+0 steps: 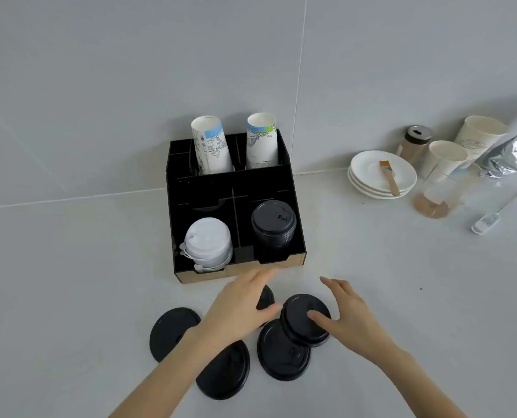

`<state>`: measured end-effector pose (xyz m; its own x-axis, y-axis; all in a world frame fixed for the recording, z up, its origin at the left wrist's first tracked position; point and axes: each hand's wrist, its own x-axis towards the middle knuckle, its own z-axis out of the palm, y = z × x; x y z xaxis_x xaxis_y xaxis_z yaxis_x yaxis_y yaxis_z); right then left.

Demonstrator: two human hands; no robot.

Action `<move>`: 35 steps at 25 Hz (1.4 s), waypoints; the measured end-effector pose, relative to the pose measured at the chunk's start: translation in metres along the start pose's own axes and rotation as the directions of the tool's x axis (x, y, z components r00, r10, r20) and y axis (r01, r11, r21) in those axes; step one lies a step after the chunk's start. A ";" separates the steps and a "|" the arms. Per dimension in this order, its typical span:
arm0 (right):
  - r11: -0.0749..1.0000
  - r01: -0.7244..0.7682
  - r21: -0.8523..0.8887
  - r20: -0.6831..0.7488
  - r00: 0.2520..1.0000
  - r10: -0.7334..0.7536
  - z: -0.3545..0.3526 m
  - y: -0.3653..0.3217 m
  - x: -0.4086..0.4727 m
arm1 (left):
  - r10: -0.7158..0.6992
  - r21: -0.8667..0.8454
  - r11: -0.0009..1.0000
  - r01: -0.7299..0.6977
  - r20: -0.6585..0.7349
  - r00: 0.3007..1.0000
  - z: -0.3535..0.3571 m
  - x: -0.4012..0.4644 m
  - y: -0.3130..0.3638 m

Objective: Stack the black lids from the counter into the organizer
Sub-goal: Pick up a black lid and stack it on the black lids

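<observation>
The black organizer [293, 188] stands against the wall. Its front right compartment holds a stack of black lids [274, 226]; the front left one holds white lids [209, 242]. Several black lids lie on the counter in front of it: one at the left [172, 330], one under my left forearm [227, 375], one in the middle [281, 354], and one mostly hidden under my left hand [267, 296]. My right hand [354, 319] grips a tilted black lid [299, 315], thumb on top. My left hand [239, 306] hovers with fingers spread, its thumb at that lid's left edge.
Two printed paper cups [212, 146] stand in the organizer's back slots. At the right sit stacked white plates [372, 164] with a brush, a spice jar [414, 143], paper cups [444, 159], a glass [435, 197], a foil bag [513, 152] and a small white tool [489, 220].
</observation>
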<state>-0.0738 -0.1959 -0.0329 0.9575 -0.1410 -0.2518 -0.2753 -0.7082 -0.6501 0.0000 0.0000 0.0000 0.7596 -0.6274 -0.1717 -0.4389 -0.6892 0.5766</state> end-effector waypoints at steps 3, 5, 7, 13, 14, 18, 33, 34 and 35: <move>1.000 -0.024 0.003 0.038 0.999 0.024 0.010 0.006 -0.004 | -0.049 0.055 0.997 0.045 0.071 0.996 0.015 0.004 -0.001; 1.000 -0.030 0.000 0.059 0.998 0.030 0.017 0.009 -0.007 | -0.071 0.085 0.994 0.062 0.113 0.991 0.025 0.006 -0.001; 1.000 -0.029 0.012 0.054 0.998 0.028 0.019 0.010 -0.009 | -0.065 0.106 0.993 0.049 0.149 0.987 0.035 0.007 0.000; 1.000 0.010 0.010 0.070 0.997 -0.011 0.025 0.008 -0.012 | -0.051 0.146 0.989 0.021 0.209 0.977 0.050 0.011 0.001; 1.000 0.016 0.022 0.073 0.997 -0.018 0.026 0.008 -0.012 | -0.050 0.150 0.988 0.019 0.211 0.976 0.051 0.011 0.001; 0.997 0.052 0.065 0.055 0.997 -0.055 0.025 0.005 -0.011 | -0.037 0.137 0.991 0.008 0.210 0.977 0.049 0.012 0.001; 0.956 0.282 0.086 -0.185 0.947 -0.262 -0.011 -0.036 0.017 | 0.105 -0.005 0.994 -0.109 -0.230 0.968 -0.002 0.018 0.002; 0.952 0.301 0.063 -0.192 0.939 -0.285 -0.016 -0.041 0.022 | 0.105 -0.009 0.994 -0.111 -0.253 0.962 -0.007 0.020 0.002; 0.947 0.318 0.040 -0.198 0.932 -0.304 -0.020 -0.046 0.027 | 0.099 -0.015 0.994 -0.107 -0.275 0.956 -0.013 0.022 0.001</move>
<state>-0.0336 -0.1812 0.0041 0.9931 -0.0526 0.1051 0.0403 -0.6878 -0.7248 0.0224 -0.0100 0.0068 0.8151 -0.5684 0.1122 -0.5104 -0.6127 0.6034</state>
